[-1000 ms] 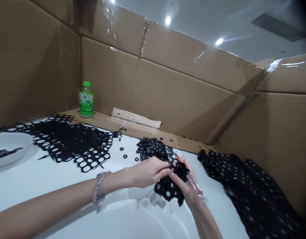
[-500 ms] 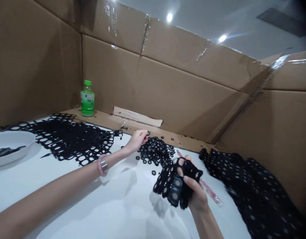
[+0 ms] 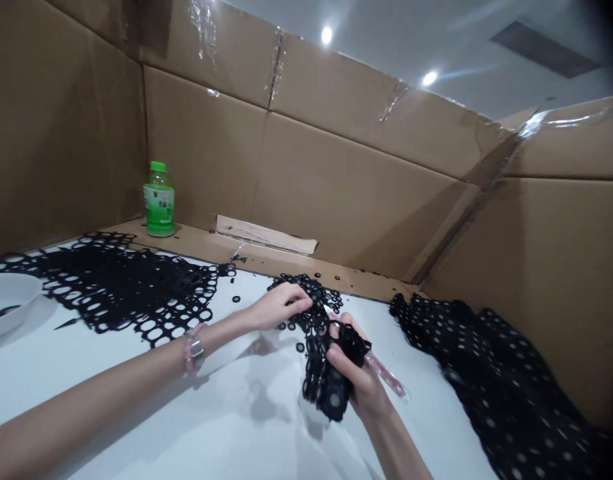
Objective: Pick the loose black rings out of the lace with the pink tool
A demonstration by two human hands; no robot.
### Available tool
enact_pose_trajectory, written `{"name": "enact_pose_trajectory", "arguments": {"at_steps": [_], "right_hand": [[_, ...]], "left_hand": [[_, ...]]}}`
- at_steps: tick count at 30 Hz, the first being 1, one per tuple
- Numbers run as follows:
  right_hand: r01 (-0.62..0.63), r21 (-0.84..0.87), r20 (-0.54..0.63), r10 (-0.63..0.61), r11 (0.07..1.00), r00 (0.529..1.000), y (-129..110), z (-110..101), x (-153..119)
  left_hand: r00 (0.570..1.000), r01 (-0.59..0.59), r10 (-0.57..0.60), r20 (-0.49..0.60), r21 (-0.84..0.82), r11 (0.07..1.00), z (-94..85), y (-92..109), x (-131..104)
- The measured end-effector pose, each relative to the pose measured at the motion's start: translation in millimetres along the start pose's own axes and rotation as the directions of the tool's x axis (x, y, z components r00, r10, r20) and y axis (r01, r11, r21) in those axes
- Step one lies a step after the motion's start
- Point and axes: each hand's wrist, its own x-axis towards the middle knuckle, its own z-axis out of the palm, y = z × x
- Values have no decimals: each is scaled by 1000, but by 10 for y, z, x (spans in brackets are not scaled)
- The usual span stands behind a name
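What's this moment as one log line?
left grip: at ring pile, contents unclear | right grip: holding black sheet, pink tool | bottle: upright, back left

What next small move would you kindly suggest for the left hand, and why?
Perhaps bring the left hand to the bunched black perforated sheet and pinch one round black piece near its lower edge: the right hand grips the sheet, such pieces show in it, and the left hand is at the pile of small black rings, off the sheet.
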Motion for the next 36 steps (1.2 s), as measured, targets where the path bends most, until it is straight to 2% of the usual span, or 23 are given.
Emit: {"name": "enact_pose_trajectory", "arguments": {"at_steps": [1, 3, 6, 11, 14, 15, 17, 19, 20, 21, 23, 27, 31, 33, 36], "right_hand": [[12, 12, -8, -12, 1000, 1000, -4, -1, 5], [20, 43, -13, -19, 999, 1000, -19, -8, 18], [45, 6, -53, -45, 999, 998, -62, -25, 38], [50, -180, -30, -56, 982, 998, -155, -35, 52], [65, -245, -44, -78, 967, 996, -162, -38, 62], [71, -260, -65, -91, 963, 994, -147, -42, 68], [74, -282, -108, -108, 957, 988, -97, -54, 84], [50, -287, -157, -98, 957, 983, -33, -62, 99], [35, -287, -183, -90, 957, 979, -3, -64, 104], [20, -285, -209, -83, 958, 974, 23, -64, 107], [8, -262, -246, -75, 965, 966, 58, -68, 107], [-27, -121, -218, 0, 992, 976, 79, -94, 104], [-50, -82, -205, 32, 995, 978, 88, -107, 104], [-54, -100, -202, 33, 994, 979, 96, -99, 100], [-63, -129, -182, 39, 990, 983, 108, -80, 89]], "left_hand": [[993, -72, 80, 88, -92, 993, -14, 106, -5], [970, -102, 152, 191, -247, 964, -20, 276, -27], [977, -28, 106, 187, -379, 925, -21, 416, -64], [979, -56, 141, 145, -474, 879, -94, 496, -76], [983, -63, 126, 134, -399, 915, -82, 505, -75], [991, -65, 101, 90, -344, 937, -61, 502, -80], [993, -71, 54, -101, -173, 982, -10, 495, -101], [950, -96, 106, -294, 47, 994, 38, 488, -129], [933, -131, 170, -319, 139, 982, 57, 485, -141], [928, -177, 230, -293, 197, 964, 71, 483, -150], [939, -255, 287, -190, 175, 951, 86, 479, -153], [971, -219, 211, -109, -62, 974, 78, 486, -124], [981, -185, 174, -89, -131, 974, 118, 502, -136], [988, -113, 93, -120, -167, 980, 182, 480, -143], [986, 37, -88, -143, -328, 944, 271, 360, -99]]}}
